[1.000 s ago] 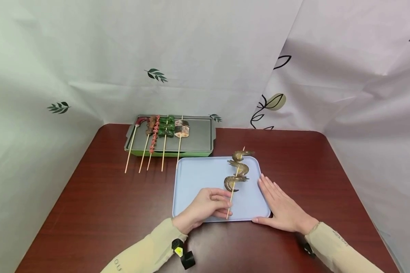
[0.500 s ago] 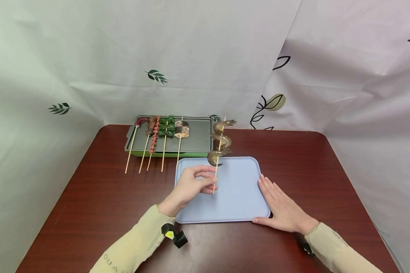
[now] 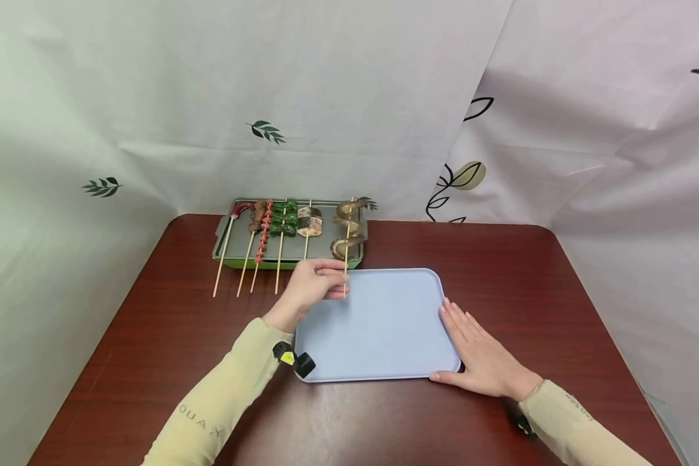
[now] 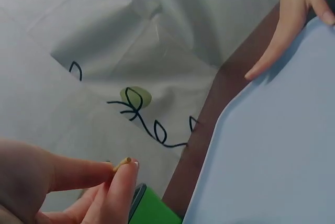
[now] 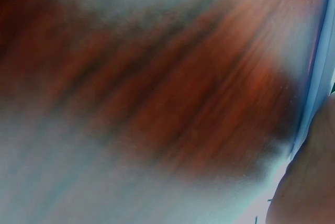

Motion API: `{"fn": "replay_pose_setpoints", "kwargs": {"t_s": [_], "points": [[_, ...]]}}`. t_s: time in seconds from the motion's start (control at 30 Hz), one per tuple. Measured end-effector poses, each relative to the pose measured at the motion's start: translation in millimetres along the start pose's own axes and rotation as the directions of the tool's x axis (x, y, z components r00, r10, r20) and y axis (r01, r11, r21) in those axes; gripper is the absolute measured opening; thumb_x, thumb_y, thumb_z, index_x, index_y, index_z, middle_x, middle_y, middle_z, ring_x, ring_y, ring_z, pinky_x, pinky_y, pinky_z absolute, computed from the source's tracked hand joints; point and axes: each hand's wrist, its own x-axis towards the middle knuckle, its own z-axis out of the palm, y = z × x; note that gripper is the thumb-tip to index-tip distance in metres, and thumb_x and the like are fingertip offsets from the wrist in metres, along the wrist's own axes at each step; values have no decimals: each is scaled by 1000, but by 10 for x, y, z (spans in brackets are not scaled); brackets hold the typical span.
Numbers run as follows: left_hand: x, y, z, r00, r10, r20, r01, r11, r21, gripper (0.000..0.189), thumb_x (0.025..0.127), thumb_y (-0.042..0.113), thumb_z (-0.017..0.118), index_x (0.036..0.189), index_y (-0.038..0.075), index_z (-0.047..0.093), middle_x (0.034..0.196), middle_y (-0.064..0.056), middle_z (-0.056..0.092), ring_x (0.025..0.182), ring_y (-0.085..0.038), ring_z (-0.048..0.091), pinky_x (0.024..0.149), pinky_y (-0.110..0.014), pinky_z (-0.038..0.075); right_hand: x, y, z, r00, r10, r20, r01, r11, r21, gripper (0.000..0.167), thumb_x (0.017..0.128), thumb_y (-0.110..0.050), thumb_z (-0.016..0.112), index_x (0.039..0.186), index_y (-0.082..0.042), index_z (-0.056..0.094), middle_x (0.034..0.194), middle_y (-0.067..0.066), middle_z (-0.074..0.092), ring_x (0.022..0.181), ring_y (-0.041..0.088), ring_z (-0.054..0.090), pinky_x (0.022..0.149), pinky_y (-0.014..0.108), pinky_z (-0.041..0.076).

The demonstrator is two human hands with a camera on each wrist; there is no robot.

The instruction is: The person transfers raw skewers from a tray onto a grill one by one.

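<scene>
My left hand [image 3: 311,285] pinches the wooden stick of a shrimp skewer [image 3: 347,248] near its lower end. The several shrimps on it overlap the right part of the grey grill pan [image 3: 326,248]. In the left wrist view, the cut end of the stick [image 4: 124,162] pokes out between thumb and fingertips. My right hand [image 3: 482,353] lies with straight fingers at the right edge of a light blue tray [image 3: 384,323], thumb at its front corner. The right wrist view shows mostly table, the tray's edge [image 5: 314,88] and a blurred part of the hand.
Left of the shrimps, several skewers lie across the pan: a dark red one [image 3: 240,208], brown meat [image 3: 257,217], small red pieces [image 3: 263,236], green pepper [image 3: 283,217] and a thick pale-and-dark piece [image 3: 310,221]. Their sticks overhang the pan's front. A white curtain [image 3: 349,97] hangs behind the table [image 3: 151,336].
My left hand has lifted the shrimp skewer off the blue tray and carried it left and away from me, over the grill pan. The right hand has stayed in place.
</scene>
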Motion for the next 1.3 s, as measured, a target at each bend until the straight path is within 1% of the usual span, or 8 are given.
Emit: {"fn": "replay_pose_setpoints", "kwargs": {"t_s": [0.17,0.53,0.67,0.8,0.93,1.03,1.13,1.3], "points": [[93,50,-46,999,-44,-24,45,998,51,31,94,-3,67,125,-8,64,111,-31,68,71,-18,73,69,-32,63,-1,-3,6,1000,1,7,-1,1000,2,116,86,-75,62,159,6,22,165,23,18,150,37,21,123,43,15],[200,178,-68,996,-67,-50,72,991,110,28,95,-3,67,123,-7,64,115,-31,66,70,-18,73,69,-29,62,8,-1,-14,999,30,45,-30,1000,6,118,85,-77,61,160,4,18,167,19,12,153,32,15,124,43,13],[214,189,-84,996,-82,-44,86,989,117,33,94,-4,68,126,-9,63,115,-30,66,71,-19,72,69,-29,62,6,0,-22,999,18,31,-18,1000,4,117,85,-76,61,159,5,19,166,21,15,152,33,17,124,42,13],[194,193,-112,996,-83,-12,84,987,135,39,93,-3,70,130,-9,61,114,-29,68,73,-20,72,71,-31,62,8,-10,-28,1000,5,13,-5,1000,2,116,86,-75,62,159,6,21,165,23,17,151,36,20,124,42,15],[150,193,-141,997,-73,12,70,982,177,46,93,5,73,136,-7,58,117,-25,69,82,-25,73,77,-35,62,5,-14,-34,1000,13,18,-13,1000,0,117,85,-75,62,159,5,21,166,22,17,151,36,20,123,44,16],[101,212,-159,999,-33,0,33,976,216,51,95,15,73,140,-3,56,123,-21,68,96,-32,72,80,-35,62,0,-14,-30,999,30,40,-30,1000,0,117,85,-77,61,160,4,19,167,20,14,152,33,18,124,42,14],[35,245,-156,998,55,-15,-49,965,256,57,97,26,73,143,1,54,128,-19,66,106,-37,69,84,-37,60,-6,-12,-27,998,38,48,-38,999,0,118,85,-78,60,160,3,19,167,19,13,153,31,16,124,41,11],[-80,267,-74,974,224,-13,-204,906,370,60,96,38,73,144,7,56,130,-13,66,113,-31,67,92,-44,56,-13,-10,-27,1000,16,19,-16,1000,-1,117,85,-76,62,159,5,22,166,21,17,151,35,20,124,41,13]]}}
